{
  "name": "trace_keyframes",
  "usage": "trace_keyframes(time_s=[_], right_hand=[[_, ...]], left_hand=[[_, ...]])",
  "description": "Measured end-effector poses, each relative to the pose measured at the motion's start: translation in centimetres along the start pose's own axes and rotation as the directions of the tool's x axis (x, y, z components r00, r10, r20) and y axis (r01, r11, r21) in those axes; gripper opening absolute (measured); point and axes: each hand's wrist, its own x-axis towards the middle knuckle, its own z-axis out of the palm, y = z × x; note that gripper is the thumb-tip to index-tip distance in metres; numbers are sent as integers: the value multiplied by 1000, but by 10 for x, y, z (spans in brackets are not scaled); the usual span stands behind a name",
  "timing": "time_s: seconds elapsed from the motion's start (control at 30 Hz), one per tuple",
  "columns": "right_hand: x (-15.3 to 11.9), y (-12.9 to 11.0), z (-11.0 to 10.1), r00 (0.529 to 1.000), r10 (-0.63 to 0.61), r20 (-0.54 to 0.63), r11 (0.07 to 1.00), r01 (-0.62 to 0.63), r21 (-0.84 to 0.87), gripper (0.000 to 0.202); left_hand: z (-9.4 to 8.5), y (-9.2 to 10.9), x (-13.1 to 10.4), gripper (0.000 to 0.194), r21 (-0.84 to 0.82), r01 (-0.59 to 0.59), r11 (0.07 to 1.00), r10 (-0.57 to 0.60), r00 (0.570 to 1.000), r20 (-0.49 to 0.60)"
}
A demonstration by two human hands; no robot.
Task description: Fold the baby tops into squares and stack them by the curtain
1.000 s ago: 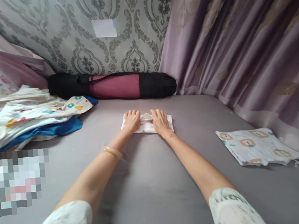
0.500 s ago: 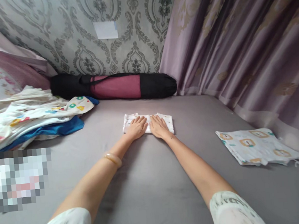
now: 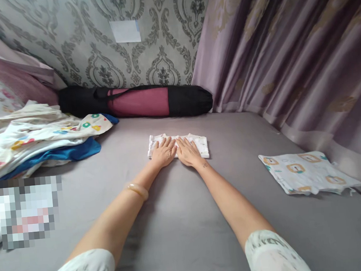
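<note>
A small white garment (image 3: 202, 145) with tiny printed spots lies folded into a flat, wide bundle on the grey sheet. My left hand (image 3: 164, 152) rests flat on its left half, fingers stretched out and pointing away from me. Beside it, almost touching, my right hand (image 3: 187, 151) presses palm down on the middle of the cloth with its fingers extended. Both hands cover much of the near part of the bundle. A pale bangle (image 3: 137, 191) circles my left forearm.
A pile of clothes (image 3: 41, 133) lies at the left, with a blurred-out patch (image 3: 32, 211) nearer me. Along the wall stretches a black and maroon roll bag (image 3: 138, 102). At the right lies a folded lion-print cloth (image 3: 310, 170), close to the purple curtain (image 3: 240, 62).
My right hand has slid slightly left across the garment, closer to my left hand. My left hand stays nearly in place. The view has shifted a little.
</note>
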Motion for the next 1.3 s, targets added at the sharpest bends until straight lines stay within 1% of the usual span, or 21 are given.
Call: trace_keyframes(time_s=[0.13,0.27,0.4,0.5,0.6,0.67,0.8,0.9,0.97,1.03,1.13,1.17,1.23,1.3], right_hand=[[1,9,1,997,70,-21,997,-71,-11,58],[1,23,-1,993,120,-25,992,-121,-47,58],[-1,38,-5,987,158,-26,983,-160,-90,57],[-4,48,-9,979,200,-36,974,-203,-99,57],[-7,56,-12,967,248,-49,963,-252,-91,58],[-8,59,-12,961,270,-57,958,-274,-85,58],[-8,60,-11,958,278,-63,956,-283,-78,58],[-8,60,-12,958,282,-55,955,-285,-80,58],[-8,57,-15,959,278,-57,956,-282,-82,57],[-7,51,-18,962,258,-87,961,-265,-83,57],[-4,41,-19,970,205,-130,974,-215,-69,56],[-3,37,-18,972,195,-128,977,-204,-64,56],[-2,34,-14,975,199,-98,977,-205,-60,56],[-2,33,-8,975,212,-70,974,-217,-72,57]], left_hand=[[-3,-4,-2,56,23,53,998,-51,997,-61],[-12,-15,-7,56,19,83,996,-81,992,-98],[-20,-35,-10,55,12,94,995,-94,995,-43],[-21,-50,-10,55,-45,83,995,-83,996,21],[-18,-61,-10,55,-94,93,991,-92,996,8],[-15,-63,-10,58,-94,94,991,-95,995,-4],[-14,-62,-10,65,-61,110,992,-107,993,48],[-20,-60,-10,67,-32,118,993,-115,990,87],[-27,-54,-9,66,8,123,992,-123,987,108],[-33,-44,-9,65,62,127,990,-131,990,60],[-38,-24,-6,63,121,93,988,-85,994,-71],[-37,-18,-6,63,127,75,989,-65,995,-80],[-31,-11,-5,62,124,54,991,-49,998,-43],[-22,-10,-4,62,117,59,991,-59,998,-2]])
